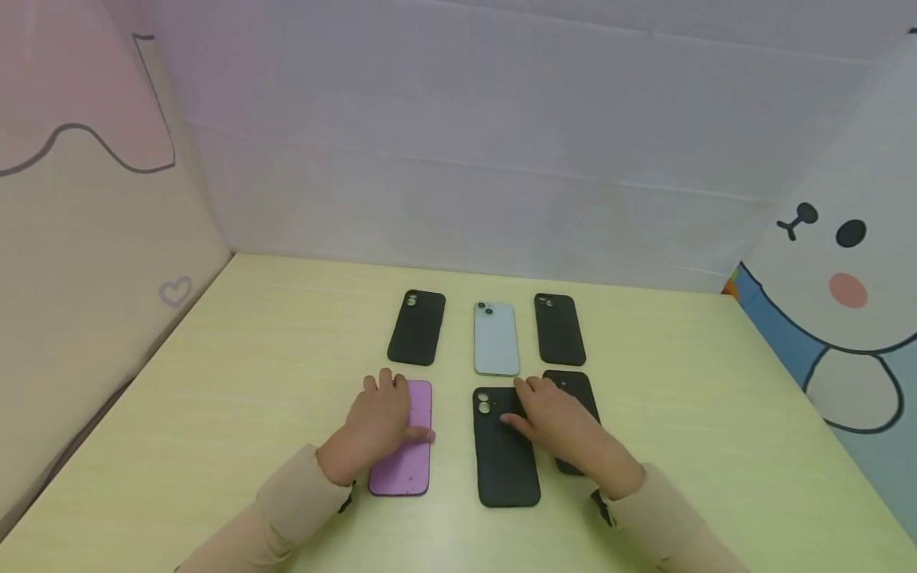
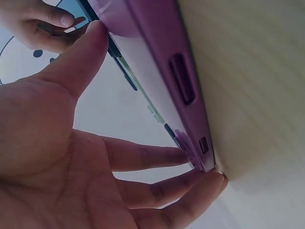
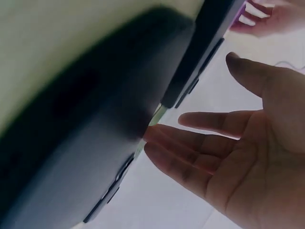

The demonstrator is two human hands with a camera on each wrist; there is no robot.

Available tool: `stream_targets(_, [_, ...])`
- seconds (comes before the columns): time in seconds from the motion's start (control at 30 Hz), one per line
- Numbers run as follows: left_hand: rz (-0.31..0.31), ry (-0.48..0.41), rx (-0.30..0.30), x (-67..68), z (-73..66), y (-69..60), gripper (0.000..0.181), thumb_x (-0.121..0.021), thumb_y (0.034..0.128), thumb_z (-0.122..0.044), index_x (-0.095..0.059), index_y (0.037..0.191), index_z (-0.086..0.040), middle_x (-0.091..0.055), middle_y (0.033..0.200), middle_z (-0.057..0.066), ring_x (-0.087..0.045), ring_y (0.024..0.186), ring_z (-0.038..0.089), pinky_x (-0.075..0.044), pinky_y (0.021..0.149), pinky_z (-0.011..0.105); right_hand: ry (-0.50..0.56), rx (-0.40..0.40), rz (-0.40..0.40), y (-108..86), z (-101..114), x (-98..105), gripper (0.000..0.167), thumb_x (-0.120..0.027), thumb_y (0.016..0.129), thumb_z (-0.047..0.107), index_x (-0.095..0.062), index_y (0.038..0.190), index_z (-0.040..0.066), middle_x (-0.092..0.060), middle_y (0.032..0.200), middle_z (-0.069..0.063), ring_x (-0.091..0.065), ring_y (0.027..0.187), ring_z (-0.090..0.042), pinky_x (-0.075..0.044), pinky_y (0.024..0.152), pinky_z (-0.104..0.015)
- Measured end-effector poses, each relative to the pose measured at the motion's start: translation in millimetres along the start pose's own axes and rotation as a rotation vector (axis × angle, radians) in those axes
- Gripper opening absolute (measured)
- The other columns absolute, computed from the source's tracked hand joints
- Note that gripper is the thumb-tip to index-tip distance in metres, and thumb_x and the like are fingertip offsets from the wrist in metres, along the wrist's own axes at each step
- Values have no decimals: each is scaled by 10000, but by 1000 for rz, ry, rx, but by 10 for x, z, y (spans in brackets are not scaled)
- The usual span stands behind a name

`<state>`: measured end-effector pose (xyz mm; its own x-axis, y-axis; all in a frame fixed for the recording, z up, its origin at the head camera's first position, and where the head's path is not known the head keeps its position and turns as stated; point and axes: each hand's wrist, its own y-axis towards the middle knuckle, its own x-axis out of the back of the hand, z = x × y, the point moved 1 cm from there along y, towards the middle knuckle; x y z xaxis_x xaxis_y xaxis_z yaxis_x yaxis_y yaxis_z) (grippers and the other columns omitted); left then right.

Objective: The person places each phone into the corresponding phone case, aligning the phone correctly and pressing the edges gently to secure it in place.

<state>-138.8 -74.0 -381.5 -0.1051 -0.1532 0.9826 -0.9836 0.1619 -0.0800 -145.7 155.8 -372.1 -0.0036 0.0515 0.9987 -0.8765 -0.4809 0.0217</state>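
Observation:
My left hand (image 1: 374, 418) grips a purple phone (image 1: 403, 471) across its width, thumb at the right edge and fingers at the far left. In the left wrist view the phone's purple side (image 2: 167, 62) shows a long slot and a short one, low against the table. Over a black phone case (image 1: 505, 469) with round camera openings hovers my right hand (image 1: 555, 414), thumb and fingers spread. A second black case or phone (image 1: 576, 390) lies partly hidden under that hand. In the right wrist view the right fingers (image 3: 190, 164) reach beside a dark case; contact there is unclear.
Farther back on the pale yellow table (image 1: 286, 342) lie a black phone case (image 1: 419, 330), a light-blue phone (image 1: 496, 342) and another black phone case (image 1: 560, 330). White sheeting (image 1: 458, 159) rises behind the table, with printed panels left and right.

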Motion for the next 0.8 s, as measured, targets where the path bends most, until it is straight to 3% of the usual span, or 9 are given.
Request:
stream_targets(0.2, [-10,-20,2,-15,-12,37,851,-808,577,-500,-513,1088,114,-453,951,215,-432,807,298,-462,615,359,16,-13,61,22,68,-47,637,-570,854,466,-492,1216,-52,-582,1071,-200,-542,1002,-353,-493,823,-424])
stream_targets(0.43, [-2,-31,23,-7,-22,70,855,-829,546,-490,-515,1074,105,-445,937,224,-425,801,309,-449,588,342,-33,-7,53,13,122,-75,768,-575,790,568,-472,1239,-47,-570,1044,-206,-535,943,-331,-497,765,-418])
stream_targets(0.53, [-1,-27,33,-2,-19,82,866,-836,525,-498,-511,1061,100,-442,929,223,-429,802,315,-447,588,339,-50,-11,69,10,150,-71,811,-572,779,587,-463,1263,-55,-562,1096,-230,-534,991,-357,-497,797,-432])
stream_targets(0.8, [-1,-42,63,3,-21,96,888,-856,475,-501,-500,1039,85,-413,965,226,-435,757,317,-462,570,338,-59,-18,56,8,188,-67,826,-610,750,579,-476,1247,-68,-552,1086,-238,-537,969,-364,-503,781,-420])
